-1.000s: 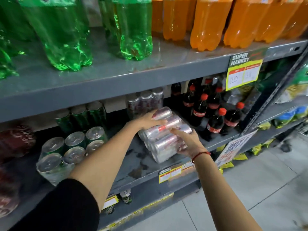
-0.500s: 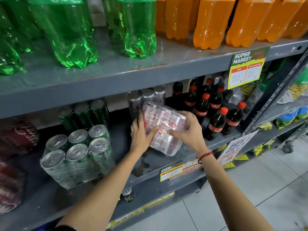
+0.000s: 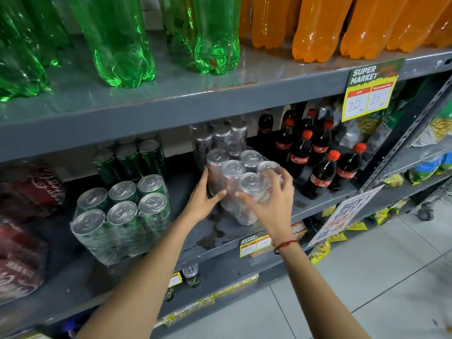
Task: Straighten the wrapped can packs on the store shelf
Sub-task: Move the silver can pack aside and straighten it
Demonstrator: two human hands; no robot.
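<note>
Silver can pack [image 3: 241,182], shrink-wrapped, stands upright on the grey middle shelf [image 3: 318,206], tops facing up, between the green can pack [image 3: 122,216] and the cola bottles [image 3: 322,165]. A second silver pack [image 3: 217,138] stands just behind it. Left hand [image 3: 204,201] presses flat against the pack's left side, thumb across the front. Right hand [image 3: 271,199] is spread over the front right corner, fingers splayed on the wrap. A red thread bracelet [image 3: 283,245] circles the right wrist. Green bottles [image 3: 122,40] and orange bottles [image 3: 318,28] occupy the upper shelf
</note>
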